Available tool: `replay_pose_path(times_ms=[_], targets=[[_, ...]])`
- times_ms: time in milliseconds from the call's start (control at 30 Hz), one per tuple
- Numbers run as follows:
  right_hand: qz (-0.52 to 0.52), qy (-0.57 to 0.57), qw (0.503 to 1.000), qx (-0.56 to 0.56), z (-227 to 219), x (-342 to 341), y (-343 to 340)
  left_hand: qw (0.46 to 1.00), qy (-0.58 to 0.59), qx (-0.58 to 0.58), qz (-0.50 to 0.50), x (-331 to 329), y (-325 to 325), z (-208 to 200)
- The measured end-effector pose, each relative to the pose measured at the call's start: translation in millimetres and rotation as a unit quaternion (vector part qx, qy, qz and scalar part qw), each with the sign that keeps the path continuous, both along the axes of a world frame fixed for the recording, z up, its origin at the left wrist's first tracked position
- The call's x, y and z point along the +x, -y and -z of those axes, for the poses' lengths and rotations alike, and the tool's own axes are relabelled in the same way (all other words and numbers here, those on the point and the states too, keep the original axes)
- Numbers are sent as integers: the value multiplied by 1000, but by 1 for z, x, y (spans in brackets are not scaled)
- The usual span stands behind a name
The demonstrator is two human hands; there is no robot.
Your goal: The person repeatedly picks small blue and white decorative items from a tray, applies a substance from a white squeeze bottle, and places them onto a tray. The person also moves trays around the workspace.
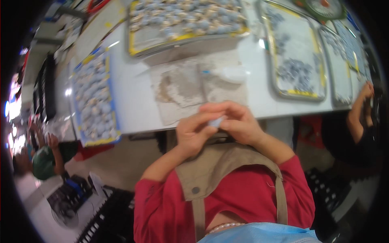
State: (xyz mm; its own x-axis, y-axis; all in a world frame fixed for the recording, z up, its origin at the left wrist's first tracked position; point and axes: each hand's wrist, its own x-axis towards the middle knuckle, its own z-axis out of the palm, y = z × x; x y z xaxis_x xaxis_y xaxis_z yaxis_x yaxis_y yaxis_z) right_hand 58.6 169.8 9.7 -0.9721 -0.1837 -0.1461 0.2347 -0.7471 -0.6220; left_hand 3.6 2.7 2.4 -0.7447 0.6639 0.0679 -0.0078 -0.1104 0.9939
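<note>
Between the fingers of both hands, just off the table's front edge, I hold a small pale-blue piece [216,121]; its exact kind is too blurred to tell. My left hand [193,131] pinches it from one side with thumb and fingers. From the other side my right hand [239,123] closes on it, its fingers arched over the top. Beyond the hands a stained cardboard sheet [162,109] lies on the white table. On that sheet rests a white bottle [231,75] with a blue tip, lying on its side.
A large tray [148,42] of blue-and-beige pieces stands at the back. A blue-edged tray [117,121] of similar pieces is at left. To the right are trays [296,46] with small grey-blue parts and a green dial scale [324,8]. Other people sit at both sides.
</note>
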Motion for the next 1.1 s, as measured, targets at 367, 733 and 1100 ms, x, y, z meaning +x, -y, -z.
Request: replay_pose_path(times_ms=[367, 733, 1100], targets=[[146, -42, 940, 307, -1, -10, -10, 810, -347, -325, -343, -89, 81, -37], [231, 7, 888, 397, 3, -5, -26, 763, -432, -345, -334, -212, 84, -46], [260, 15, 877, 405, 7, 9, -37, 675, -481, -500, -250, -295, -18, 18]])
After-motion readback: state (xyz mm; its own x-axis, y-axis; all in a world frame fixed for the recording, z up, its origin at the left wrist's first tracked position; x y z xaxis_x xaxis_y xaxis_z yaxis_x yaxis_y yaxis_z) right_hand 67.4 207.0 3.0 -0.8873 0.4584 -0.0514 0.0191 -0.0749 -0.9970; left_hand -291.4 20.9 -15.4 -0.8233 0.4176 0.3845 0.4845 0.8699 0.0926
